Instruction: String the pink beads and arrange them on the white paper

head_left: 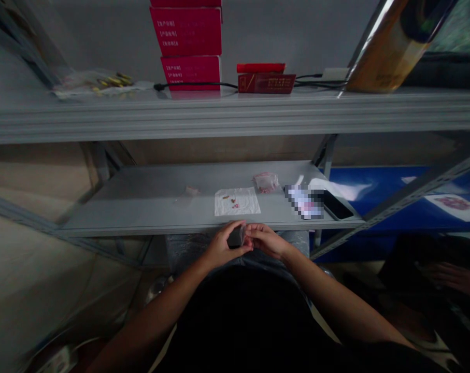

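My left hand [222, 246] and my right hand [266, 241] meet just below the front edge of a grey metal shelf [141, 207]. Between them they pinch a small dark translucent packet [237, 237], partly hidden by my fingers. A white paper sheet [237, 202] with small red and brown bits on it lies just beyond my hands. Farther back sits a small clear plastic bag [266, 181] holding pinkish pieces.
A black smartphone [338, 204] and a pixelated item [304, 202] lie right on the shelf. Above stands an upper shelf [235, 116] with red boxes [186, 31] and a black cable [196, 84]. Another person's hand [448, 277] shows at lower right.
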Tool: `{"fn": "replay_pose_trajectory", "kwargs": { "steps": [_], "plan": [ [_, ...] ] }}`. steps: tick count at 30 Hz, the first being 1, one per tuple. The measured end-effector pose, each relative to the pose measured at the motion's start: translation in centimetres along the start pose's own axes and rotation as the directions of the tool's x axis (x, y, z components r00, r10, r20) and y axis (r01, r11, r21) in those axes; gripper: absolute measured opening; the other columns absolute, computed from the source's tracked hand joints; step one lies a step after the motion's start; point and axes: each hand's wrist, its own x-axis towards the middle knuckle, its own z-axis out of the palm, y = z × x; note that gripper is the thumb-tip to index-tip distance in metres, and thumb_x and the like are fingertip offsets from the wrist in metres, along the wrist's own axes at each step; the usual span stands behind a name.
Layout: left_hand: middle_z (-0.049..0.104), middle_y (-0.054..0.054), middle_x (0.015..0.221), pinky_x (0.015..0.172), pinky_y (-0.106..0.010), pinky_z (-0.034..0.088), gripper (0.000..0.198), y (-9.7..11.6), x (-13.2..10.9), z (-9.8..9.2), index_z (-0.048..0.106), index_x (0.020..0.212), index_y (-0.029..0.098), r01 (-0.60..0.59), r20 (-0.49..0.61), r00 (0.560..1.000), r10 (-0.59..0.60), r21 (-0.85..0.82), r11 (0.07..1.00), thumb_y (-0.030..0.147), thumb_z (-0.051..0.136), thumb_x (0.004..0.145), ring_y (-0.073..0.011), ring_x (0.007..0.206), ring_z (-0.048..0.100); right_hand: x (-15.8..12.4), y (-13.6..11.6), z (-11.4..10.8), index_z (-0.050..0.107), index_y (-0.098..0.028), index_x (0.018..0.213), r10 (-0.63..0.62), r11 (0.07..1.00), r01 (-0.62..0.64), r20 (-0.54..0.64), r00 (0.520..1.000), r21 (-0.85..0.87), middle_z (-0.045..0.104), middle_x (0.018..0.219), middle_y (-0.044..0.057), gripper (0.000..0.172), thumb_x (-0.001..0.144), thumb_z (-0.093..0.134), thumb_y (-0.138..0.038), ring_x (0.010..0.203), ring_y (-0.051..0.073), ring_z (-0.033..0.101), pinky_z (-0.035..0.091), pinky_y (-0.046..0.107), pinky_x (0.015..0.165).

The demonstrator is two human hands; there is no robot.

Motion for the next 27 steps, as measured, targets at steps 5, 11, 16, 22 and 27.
{"fn": "replay_pose_trajectory", "kwargs": {
  "steps": [5,11,16,22,27],
  "plan": [
    [0.069,-0.012,0.129,0.112,-0.054,0.044,0.054,0.2,0.5,-0.1,0.066,0.128,0.025,0.040,0.032,0.999,-0.036,-0.155,0.987,0.036,0.084,0.079,-0.0308,0.122,0.062,0.1,0.1,0.0,0.071,-0.017,0.080,0.000,1.000,0.000,-0.004,1.000,0.014,0.066,0.067,-0.001,0.027,0.086,0.081,-0.041,0.056,0.010,0.054,0.044,0.023,0.058],
    [0.068,-0.009,0.112,0.074,-0.031,0.056,0.055,-0.9,0.4,0.5,0.061,0.122,0.022,0.182,0.077,0.983,-0.166,-0.363,0.914,0.045,0.084,0.077,-0.0227,0.096,0.067,0.1,-0.2,0.1,0.070,-0.016,0.081,-0.001,1.000,0.001,-0.023,1.000,-0.016,0.065,0.064,-0.001,0.029,0.085,0.081,-0.043,0.055,0.011,0.056,0.047,0.024,0.060],
    [0.070,-0.007,0.096,0.053,-0.026,0.046,0.050,-1.7,0.4,0.4,0.064,0.123,0.023,0.276,0.076,0.960,-0.269,-0.420,0.865,0.054,0.075,0.085,-0.0141,0.063,0.059,0.0,-0.4,0.8,0.063,-0.019,0.080,-0.129,0.981,0.119,-0.060,0.990,-0.155,0.064,0.061,-0.002,0.034,0.092,0.073,-0.050,0.054,0.013,0.057,0.047,0.026,0.060],
    [0.070,-0.006,0.090,0.058,-0.025,0.047,0.051,-2.3,0.6,0.6,0.070,0.109,0.019,0.317,0.075,0.945,-0.319,-0.454,0.833,0.065,0.067,0.087,-0.0154,0.069,0.062,-0.6,-1.0,1.9,0.065,-0.022,0.109,-0.315,0.859,0.278,-0.018,0.949,-0.430,0.066,0.073,-0.001,0.032,0.095,0.071,-0.051,0.061,0.016,0.060,0.048,0.028,0.061],
    [0.070,-0.005,0.088,0.055,-0.024,0.047,0.050,-2.3,0.8,0.9,0.071,0.108,0.018,0.379,0.157,0.924,-0.349,-0.513,0.770,0.064,0.065,0.089,-0.0164,0.069,0.063,-0.7,-1.0,1.6,0.069,-0.020,0.086,-0.340,0.773,0.295,0.026,0.940,-0.562,0.067,0.077,0.002,0.035,0.101,0.062,-0.051,0.067,0.016,0.059,0.047,0.029,0.065]
  ]
}}
